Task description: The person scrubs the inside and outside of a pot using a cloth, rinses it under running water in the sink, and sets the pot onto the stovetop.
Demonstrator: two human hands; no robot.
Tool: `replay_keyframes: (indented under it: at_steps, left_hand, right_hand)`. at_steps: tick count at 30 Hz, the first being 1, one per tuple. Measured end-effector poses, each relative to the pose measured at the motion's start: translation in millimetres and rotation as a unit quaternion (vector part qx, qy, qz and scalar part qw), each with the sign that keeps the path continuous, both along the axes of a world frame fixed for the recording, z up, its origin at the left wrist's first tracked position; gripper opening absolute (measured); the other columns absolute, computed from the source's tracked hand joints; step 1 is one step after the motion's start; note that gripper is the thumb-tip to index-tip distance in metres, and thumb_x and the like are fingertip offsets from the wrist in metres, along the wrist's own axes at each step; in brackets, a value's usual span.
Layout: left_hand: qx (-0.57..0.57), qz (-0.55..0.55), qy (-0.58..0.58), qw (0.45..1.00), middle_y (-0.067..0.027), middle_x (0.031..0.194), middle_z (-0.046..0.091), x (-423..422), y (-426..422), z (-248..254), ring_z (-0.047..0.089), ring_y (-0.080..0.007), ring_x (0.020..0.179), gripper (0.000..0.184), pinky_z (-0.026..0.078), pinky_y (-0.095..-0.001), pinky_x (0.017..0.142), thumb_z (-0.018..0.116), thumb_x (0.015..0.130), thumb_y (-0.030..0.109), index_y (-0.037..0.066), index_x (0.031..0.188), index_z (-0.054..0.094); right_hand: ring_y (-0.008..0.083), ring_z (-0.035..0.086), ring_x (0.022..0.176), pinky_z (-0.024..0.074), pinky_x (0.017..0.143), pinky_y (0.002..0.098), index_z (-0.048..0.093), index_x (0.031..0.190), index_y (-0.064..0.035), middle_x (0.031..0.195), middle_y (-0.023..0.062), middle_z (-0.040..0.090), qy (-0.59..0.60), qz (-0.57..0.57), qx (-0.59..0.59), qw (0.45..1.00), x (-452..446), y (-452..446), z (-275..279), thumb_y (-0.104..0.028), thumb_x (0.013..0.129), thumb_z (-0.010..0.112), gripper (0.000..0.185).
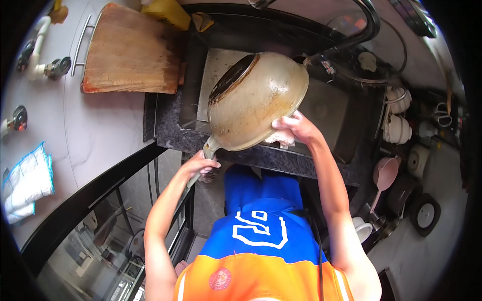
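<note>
A beige pan (266, 100) is tipped on its side over the sink, its stained underside and dark round base facing up and left. My left hand (199, 164) is wrapped round the pan's handle (211, 146) at the lower left. At the pan's lower right rim, my right hand (297, 126) holds a pale, crumpled cloth (283, 137), with the fingers against the rim. Behind the pan is the dark-edged sink (321, 108), partly hidden by it. The black faucet (346, 46) arches over the sink's upper right.
A wooden cutting board (131, 52) stands left of the sink, near a yellow bottle (168, 14). White bowls (397, 129) and a pink ladle (385, 171) are at the right. A folded white cloth (31, 181) lies far left. The sink's front edge (281, 159) runs before my body.
</note>
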State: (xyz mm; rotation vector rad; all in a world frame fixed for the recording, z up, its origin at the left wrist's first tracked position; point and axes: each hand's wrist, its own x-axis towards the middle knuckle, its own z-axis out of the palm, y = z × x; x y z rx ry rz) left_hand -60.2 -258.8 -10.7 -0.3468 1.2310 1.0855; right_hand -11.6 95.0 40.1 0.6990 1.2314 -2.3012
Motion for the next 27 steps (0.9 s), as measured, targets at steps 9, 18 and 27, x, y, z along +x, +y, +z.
replay_keyframes:
  at_steps: [9,18,27]
  left_hand:
    - [-0.068,-0.117,0.456,0.88,-0.013,0.063,0.061,68.0,-28.9,-37.0,0.058,-0.0139,0.061,0.023,0.048,-0.0346,0.06,0.063,0.066,0.008,-0.005,0.086,0.061]
    - [-0.18,-0.249,0.627,0.716,-0.0241,0.075,0.064,29.1,-6.5,-21.2,0.062,-0.0439,0.076,0.027,0.05,-0.0501,0.067,0.061,0.067,0.011,0.003,0.092,0.063]
    - [-0.196,-0.276,0.671,0.66,-0.0215,0.073,0.064,13.1,31.4,-42.6,0.062,-0.0424,0.072,0.032,0.049,-0.0509,0.065,0.063,0.065,0.011,0.004,0.096,0.059]
  right_hand:
    - [0.0218,0.063,0.093,0.0561,0.07,0.0323,0.054,0.123,0.0026,0.107,0.018,0.064,0.033,0.118,0.035,0.992,88.5,9.8,-21.3,-0.018,0.077,0.073,0.053]
    - [0.0118,0.063,0.069,0.0526,0.053,0.0238,0.059,0.112,-0.0001,0.089,0.0073,0.065,-0.025,-0.111,0.125,0.986,127.4,55.4,-49.6,-0.017,0.083,0.063,0.034]
    - [0.0073,0.054,0.055,0.0369,0.037,0.0203,0.061,0.109,-0.0073,0.08,0.0015,0.063,-0.053,-0.098,0.218,0.97,124.7,78.7,-117.5,-0.013,0.086,0.057,0.024]
